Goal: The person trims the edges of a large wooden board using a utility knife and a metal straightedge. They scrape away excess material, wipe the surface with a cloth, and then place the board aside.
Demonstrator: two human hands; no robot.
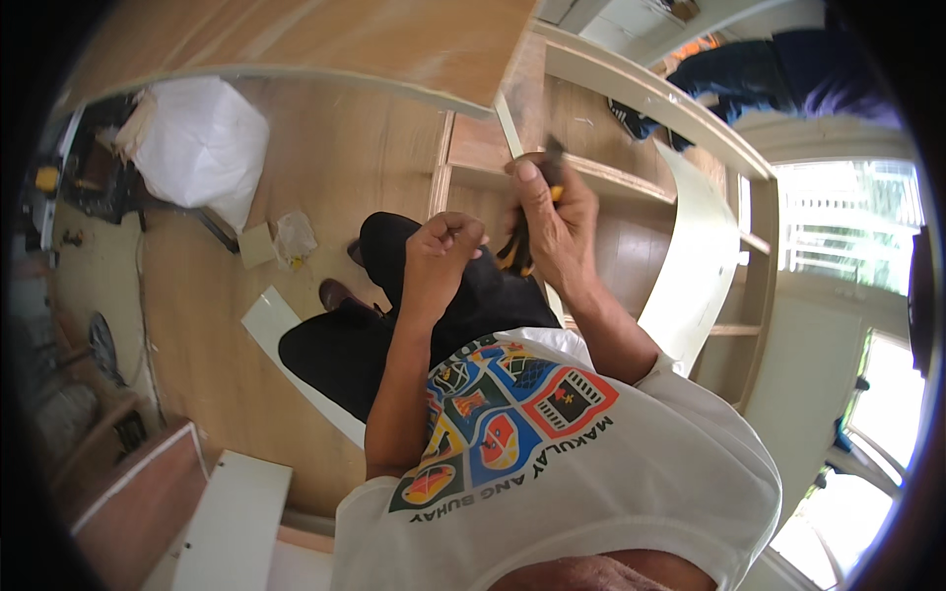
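Two hands up mid-frame: the right hand (560,222) has its fingers clamped on one black-and-yellow tool (516,254) (blurry, sorry), with one thin pale strip (507,126) at its thumb. Left hand (443,256) fingers curl together; can't tell if they're pinching anything. One wooden panel (325,44) edges the top; open floor (217,335) left of centre.

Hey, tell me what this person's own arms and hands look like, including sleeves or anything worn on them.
The left hand and right hand are both ungloved, and no watch or bracelet shows at either wrist. The forearms are uncovered below the short white sleeves of a T-shirt with a multicoloured print on its front.
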